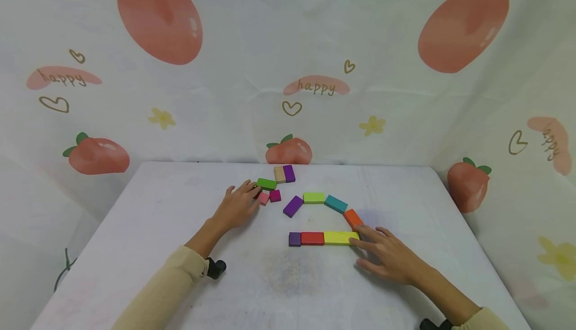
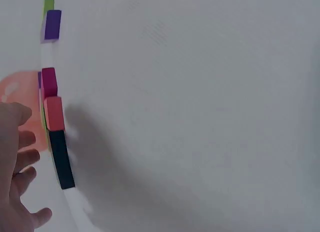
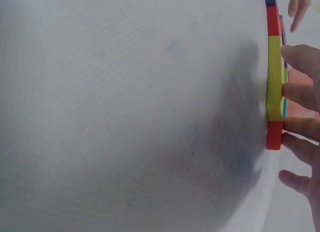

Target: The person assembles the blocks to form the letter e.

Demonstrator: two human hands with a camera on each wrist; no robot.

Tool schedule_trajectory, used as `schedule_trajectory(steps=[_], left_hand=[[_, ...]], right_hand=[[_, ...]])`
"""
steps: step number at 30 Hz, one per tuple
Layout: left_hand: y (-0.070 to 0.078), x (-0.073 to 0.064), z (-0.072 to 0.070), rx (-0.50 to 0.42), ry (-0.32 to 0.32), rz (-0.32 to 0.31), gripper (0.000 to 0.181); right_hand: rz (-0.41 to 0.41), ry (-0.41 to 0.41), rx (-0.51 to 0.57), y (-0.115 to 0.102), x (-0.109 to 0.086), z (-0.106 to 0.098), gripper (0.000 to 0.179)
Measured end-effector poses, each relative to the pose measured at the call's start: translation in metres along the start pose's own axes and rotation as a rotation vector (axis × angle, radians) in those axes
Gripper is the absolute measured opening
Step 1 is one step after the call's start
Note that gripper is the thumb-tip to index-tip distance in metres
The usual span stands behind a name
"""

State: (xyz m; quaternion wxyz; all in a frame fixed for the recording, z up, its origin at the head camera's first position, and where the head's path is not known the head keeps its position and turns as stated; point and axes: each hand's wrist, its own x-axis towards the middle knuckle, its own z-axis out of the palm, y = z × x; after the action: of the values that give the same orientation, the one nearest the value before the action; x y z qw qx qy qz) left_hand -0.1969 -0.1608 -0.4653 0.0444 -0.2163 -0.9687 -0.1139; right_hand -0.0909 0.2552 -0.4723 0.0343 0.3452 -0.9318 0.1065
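My left hand [image 1: 237,204] reaches over the blocks at the back, its fingers loosely spread beside a green block [image 1: 266,184]. Close by lie a pink block [image 1: 264,198] and a magenta block [image 1: 275,196]. A dark block [image 2: 62,159] is mostly covered by the fingers in the head view. With fingers spread, my right hand [image 1: 390,255] has its fingertips at the right end of a yellow block [image 1: 337,238] and near an orange block [image 1: 353,217]. Left of the yellow block, a red block [image 1: 312,238] and a small dark purple block [image 1: 294,239] continue the straight row.
A purple block [image 1: 293,206], a lime block [image 1: 314,198] and a teal block [image 1: 336,203] form an arc with the orange one. Behind lie a tan block [image 1: 280,174] and another purple block [image 1: 289,173]. A printed cloth [image 1: 243,120] hangs behind the white table [image 1: 252,290].
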Motion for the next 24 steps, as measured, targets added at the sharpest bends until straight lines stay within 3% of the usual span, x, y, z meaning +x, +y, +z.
schedule_trajectory(steps=[4,7,24], left_hand=[[-0.008,-0.009,-0.002,0.003,-0.046,-0.064,0.048],[-0.014,-0.014,-0.002,-0.007,-0.061,-0.077,0.048],[-0.034,-0.048,-0.01,-0.064,-0.086,0.008,0.049]], right_hand=[[-0.003,-0.001,0.001,0.001,-0.001,0.001,0.046],[-0.004,0.002,-0.001,0.001,-0.001,0.0,0.046],[0.002,0.006,0.02,-0.001,-0.001,-0.001,0.045]])
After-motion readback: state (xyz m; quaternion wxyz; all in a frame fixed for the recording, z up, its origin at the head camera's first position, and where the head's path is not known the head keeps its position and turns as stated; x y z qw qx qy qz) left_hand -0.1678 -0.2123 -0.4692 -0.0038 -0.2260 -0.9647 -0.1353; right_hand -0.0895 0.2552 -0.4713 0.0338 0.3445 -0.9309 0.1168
